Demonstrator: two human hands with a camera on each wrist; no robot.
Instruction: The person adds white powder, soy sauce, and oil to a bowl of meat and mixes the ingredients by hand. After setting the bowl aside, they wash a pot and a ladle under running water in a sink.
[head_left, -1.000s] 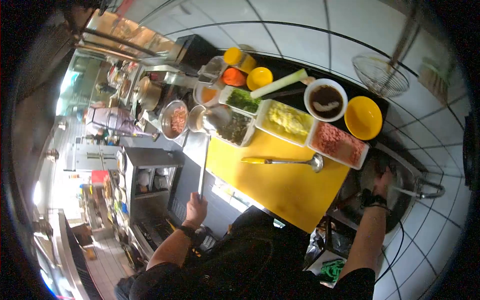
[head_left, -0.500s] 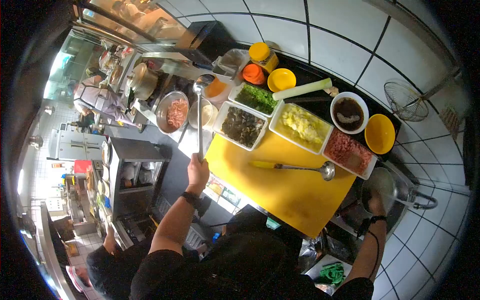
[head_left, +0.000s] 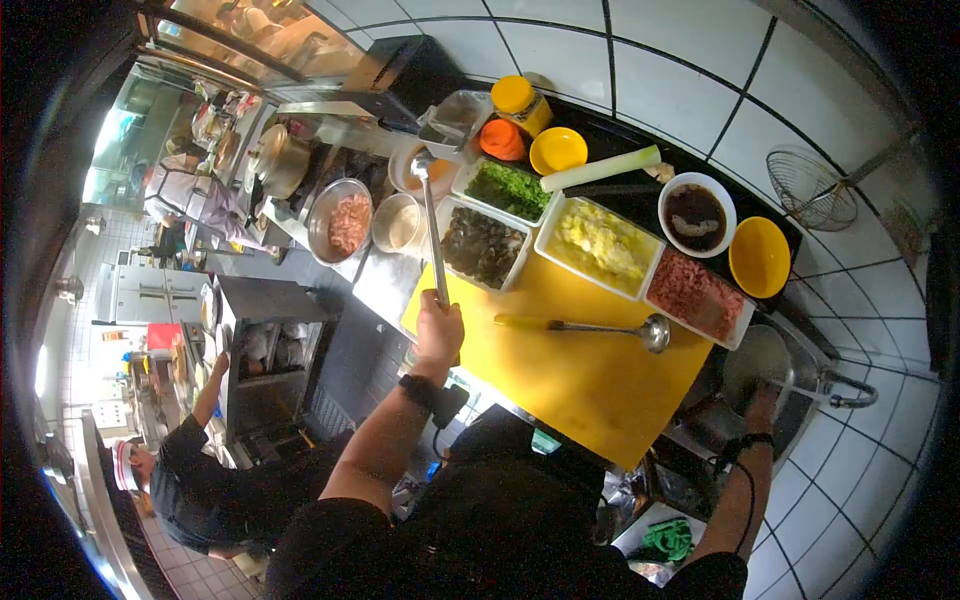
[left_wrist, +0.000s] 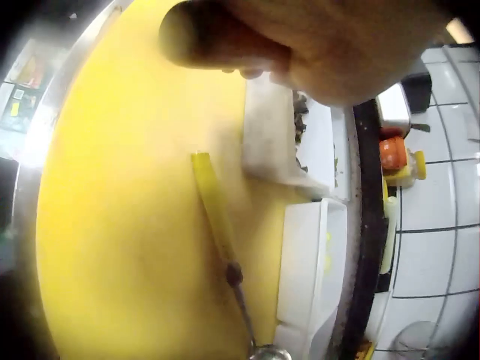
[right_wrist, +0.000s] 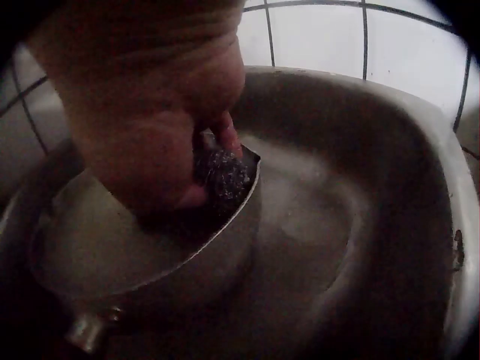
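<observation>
My left hand (head_left: 440,332) grips the long metal handle of a ladle (head_left: 434,225) above the left part of the yellow cutting board (head_left: 560,390). The ladle's bowl lies over the tubs at the far left of the counter. In the right wrist view, my right hand (right_wrist: 165,127) reaches inside a metal pot (right_wrist: 165,270). Its fingers hold a dark, glinting scouring pad (right_wrist: 227,180) against the inner wall near the rim. That pot stands in the sink (right_wrist: 405,225), under a running tap (head_left: 850,393). A second ladle with a yellow handle (head_left: 525,322) lies on the board.
White tubs of chopped greens (head_left: 510,190), dark pieces (head_left: 485,245), yellow pieces (head_left: 600,240) and minced meat (head_left: 695,290) line the board's far side. A bowl of dark sauce (head_left: 697,218) and yellow bowls stand behind. At left, another person (head_left: 215,470) reaches toward a cabinet.
My left hand has moved right, over the board, and the ladle now leans across the tubs. The right hand stays in the pot. Another person has come into view at lower left.
</observation>
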